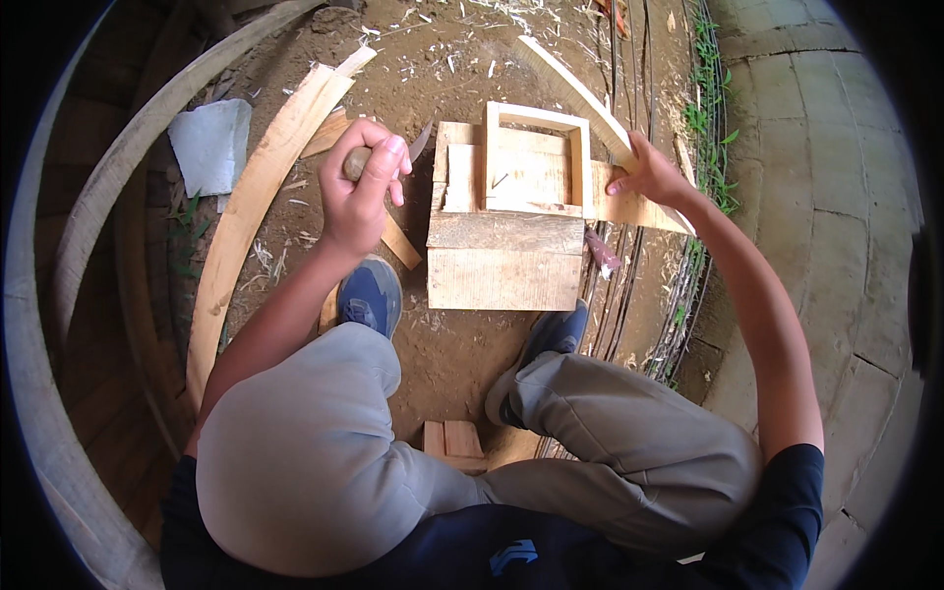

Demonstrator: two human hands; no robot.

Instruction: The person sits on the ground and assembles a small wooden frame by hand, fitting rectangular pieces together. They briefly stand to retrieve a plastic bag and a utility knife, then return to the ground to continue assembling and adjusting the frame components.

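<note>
Left of the wooden frame (582, 162), a knife (422, 142) is clasped by the left hand (366, 187); right of it, a wooden strip (578, 94) is gripped, apparently for steadiness, by the right hand (651, 179).

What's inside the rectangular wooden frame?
Pale wood and a thin dark sliver, too small to identify, show inside the frame. Whatever lies directly beneath its sides is covered.

The person (447, 487) is wearing a dark short-sleeved shirt (428, 541), on which a small blue mark (512, 558) is showing, and also loose grey trousers (295, 457) and dark blue shoes (370, 297).
</note>
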